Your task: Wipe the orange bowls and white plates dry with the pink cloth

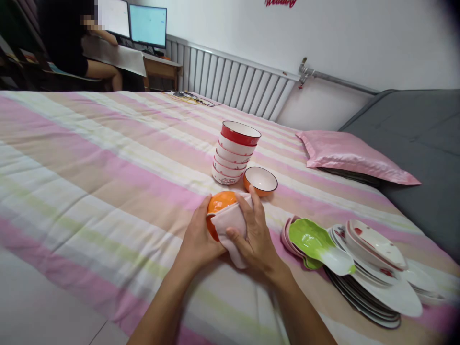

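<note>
Between my two hands is an orange bowl (pixel 222 201), tipped with its glossy outside toward me. My left hand (pixel 201 232) grips the bowl's left side. A pale pink cloth (pixel 230 223) covers the bowl's right part, and my right hand (pixel 253 230) presses it against the surface, its fingers wrapped round the cloth. Part of the bowl is hidden by cloth and fingers. Just beyond my hands stands a second orange bowl (pixel 261 182) with a white inside, upright on the bed. Beside it rises a leaning stack of red and white bowls (pixel 233 155).
Right of my hands lie a green leaf-shaped dish (pixel 309 237) and stacked plates (pixel 406 297). A pink pillow (pixel 359 155) rests by the grey headboard (pixel 413 129). Cables (pixel 194 99) lie at the striped bed's (pixel 108 158) far edge. A person (pixel 68 38) sits at a desk with monitors.
</note>
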`<control>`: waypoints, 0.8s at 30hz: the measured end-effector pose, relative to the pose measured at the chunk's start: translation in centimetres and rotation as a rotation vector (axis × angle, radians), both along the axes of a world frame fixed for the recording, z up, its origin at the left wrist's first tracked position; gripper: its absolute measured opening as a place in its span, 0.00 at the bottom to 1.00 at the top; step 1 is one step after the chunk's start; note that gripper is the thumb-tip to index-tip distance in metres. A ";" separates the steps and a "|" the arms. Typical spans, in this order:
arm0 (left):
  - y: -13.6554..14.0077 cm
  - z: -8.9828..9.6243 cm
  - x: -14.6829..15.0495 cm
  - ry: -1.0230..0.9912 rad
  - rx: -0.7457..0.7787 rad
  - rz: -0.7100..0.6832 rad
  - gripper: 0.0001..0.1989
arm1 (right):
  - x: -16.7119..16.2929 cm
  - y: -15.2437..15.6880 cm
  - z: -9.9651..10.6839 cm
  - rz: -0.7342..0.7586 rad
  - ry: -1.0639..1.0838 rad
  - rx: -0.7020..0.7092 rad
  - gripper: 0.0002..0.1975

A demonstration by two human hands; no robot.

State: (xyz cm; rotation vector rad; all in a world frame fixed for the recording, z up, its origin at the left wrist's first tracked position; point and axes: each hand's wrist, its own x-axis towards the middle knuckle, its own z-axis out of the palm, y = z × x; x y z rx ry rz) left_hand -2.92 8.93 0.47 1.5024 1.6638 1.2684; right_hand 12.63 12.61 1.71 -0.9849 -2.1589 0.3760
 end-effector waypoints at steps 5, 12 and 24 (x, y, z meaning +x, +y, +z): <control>0.2 -0.1 0.1 -0.051 -0.056 0.083 0.54 | 0.1 0.2 -0.4 0.027 -0.024 -0.040 0.32; 0.1 0.1 0.4 0.074 -0.010 0.097 0.49 | -0.1 0.2 -0.4 -0.002 0.048 -0.081 0.32; -0.4 0.3 1.5 0.408 0.139 -0.075 0.45 | 0.2 0.5 0.4 -0.151 0.227 -0.040 0.21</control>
